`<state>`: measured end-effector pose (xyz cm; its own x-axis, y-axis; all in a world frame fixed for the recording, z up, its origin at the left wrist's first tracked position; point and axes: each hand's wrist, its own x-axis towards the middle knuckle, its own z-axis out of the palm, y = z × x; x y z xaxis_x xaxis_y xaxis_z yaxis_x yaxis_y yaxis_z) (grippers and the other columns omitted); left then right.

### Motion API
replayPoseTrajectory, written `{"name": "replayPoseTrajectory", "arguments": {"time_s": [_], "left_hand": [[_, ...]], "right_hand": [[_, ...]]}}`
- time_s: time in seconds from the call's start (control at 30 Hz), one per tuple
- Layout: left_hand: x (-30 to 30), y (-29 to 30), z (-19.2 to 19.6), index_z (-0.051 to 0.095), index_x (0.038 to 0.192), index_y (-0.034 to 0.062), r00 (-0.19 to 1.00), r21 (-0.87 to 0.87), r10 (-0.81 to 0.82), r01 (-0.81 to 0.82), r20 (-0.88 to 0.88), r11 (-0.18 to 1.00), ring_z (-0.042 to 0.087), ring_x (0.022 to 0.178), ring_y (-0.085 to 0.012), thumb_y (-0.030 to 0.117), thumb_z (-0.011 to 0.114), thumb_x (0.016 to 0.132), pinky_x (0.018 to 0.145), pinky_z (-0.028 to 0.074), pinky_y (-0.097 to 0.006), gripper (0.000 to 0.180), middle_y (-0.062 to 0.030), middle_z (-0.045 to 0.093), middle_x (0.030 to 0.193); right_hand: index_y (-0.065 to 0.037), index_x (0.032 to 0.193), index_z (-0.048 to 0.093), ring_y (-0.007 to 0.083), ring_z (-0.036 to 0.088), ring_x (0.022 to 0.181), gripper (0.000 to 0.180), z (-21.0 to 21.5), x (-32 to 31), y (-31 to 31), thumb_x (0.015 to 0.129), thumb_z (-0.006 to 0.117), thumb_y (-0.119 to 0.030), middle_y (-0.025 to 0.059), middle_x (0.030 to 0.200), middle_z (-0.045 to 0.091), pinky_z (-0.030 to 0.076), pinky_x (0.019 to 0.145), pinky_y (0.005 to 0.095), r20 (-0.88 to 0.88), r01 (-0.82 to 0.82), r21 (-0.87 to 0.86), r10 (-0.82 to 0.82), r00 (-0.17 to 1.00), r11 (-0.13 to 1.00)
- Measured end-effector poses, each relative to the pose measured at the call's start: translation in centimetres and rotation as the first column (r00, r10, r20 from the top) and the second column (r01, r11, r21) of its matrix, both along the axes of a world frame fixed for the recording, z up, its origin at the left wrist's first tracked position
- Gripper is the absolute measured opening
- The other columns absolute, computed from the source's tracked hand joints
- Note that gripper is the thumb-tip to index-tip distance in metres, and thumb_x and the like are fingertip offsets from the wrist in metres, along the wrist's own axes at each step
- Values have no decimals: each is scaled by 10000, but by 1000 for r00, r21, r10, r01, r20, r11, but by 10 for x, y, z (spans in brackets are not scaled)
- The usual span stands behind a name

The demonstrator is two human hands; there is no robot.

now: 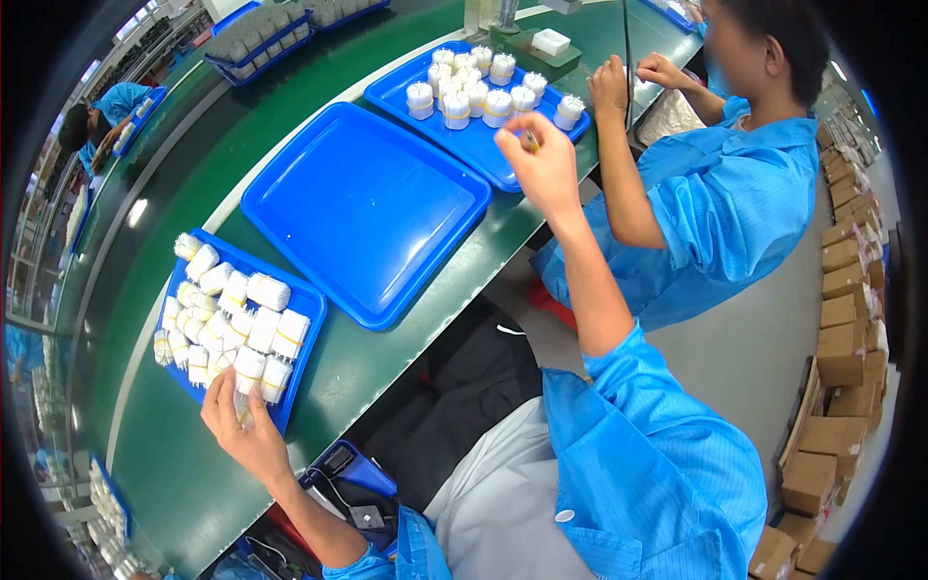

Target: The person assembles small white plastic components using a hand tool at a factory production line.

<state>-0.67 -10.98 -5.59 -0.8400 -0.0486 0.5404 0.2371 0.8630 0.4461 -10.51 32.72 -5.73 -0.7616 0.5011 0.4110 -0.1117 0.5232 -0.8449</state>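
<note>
My left hand [246, 432] is at the near end of a blue tray [307, 307] on the left. Its thumb and fingers close around a white bundle with a yellow band, mostly hidden by the hand. Several similar white bundles [268, 290] lie on their sides in that tray. My right hand [547, 169] is raised over the near edge of another blue tray [406, 95], fingers curled in. A small yellowish thing shows between them, too small to make out. White bundles [456, 108] stand upright in that tray, some apart from my fingers.
Between the two trays lies a large bare blue tray [367, 213] on the green bench [387, 372]. A co-worker in a blue coat [739, 193] sits close at the right. A green box with a white block [550, 42] stands farther back. Cartons [836, 377] line the right side.
</note>
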Motion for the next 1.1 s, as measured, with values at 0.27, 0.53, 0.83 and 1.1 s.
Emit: {"name": "replayPoseTrajectory", "arguments": {"time_s": [0.27,0.53,0.83,1.1], "left_hand": [[1,-1,4,600,1244,31,997,17,-31,30,73,999,498,1167,-314,78,650,854,1022,363,-421,396,-156,536,1252],[37,39,13,542,1211,-85,945,326,31,81,-325,942,476,1210,-318,55,586,846,1066,332,-442,393,-205,511,1260],[20,151,-6,392,1403,-54,788,932,-580,339,-207,129,491,1280,-270,162,693,866,1081,376,-401,652,-205,457,1422],[28,145,-10,391,1391,-35,779,962,-565,193,-270,-193,575,1176,-266,194,679,897,1048,427,-393,616,-246,555,1304]], "right_hand": [[-134,1203,638,335,651,1048,473,17,-80,42,782,677,-345,156,1121,688,505,882,441,420,72,520,-328,846,851],[-83,1106,638,118,604,667,319,13,-16,-3,856,676,-277,46,810,658,447,554,251,-52,-215,-198,209,976,956],[-60,1106,515,26,440,442,329,3,107,-159,978,581,-356,44,703,596,238,383,176,-323,-419,-907,716,619,-47],[-36,1181,477,22,504,597,410,-7,125,-175,962,615,-353,2,809,589,318,478,171,-270,-516,-846,728,630,133]]}}
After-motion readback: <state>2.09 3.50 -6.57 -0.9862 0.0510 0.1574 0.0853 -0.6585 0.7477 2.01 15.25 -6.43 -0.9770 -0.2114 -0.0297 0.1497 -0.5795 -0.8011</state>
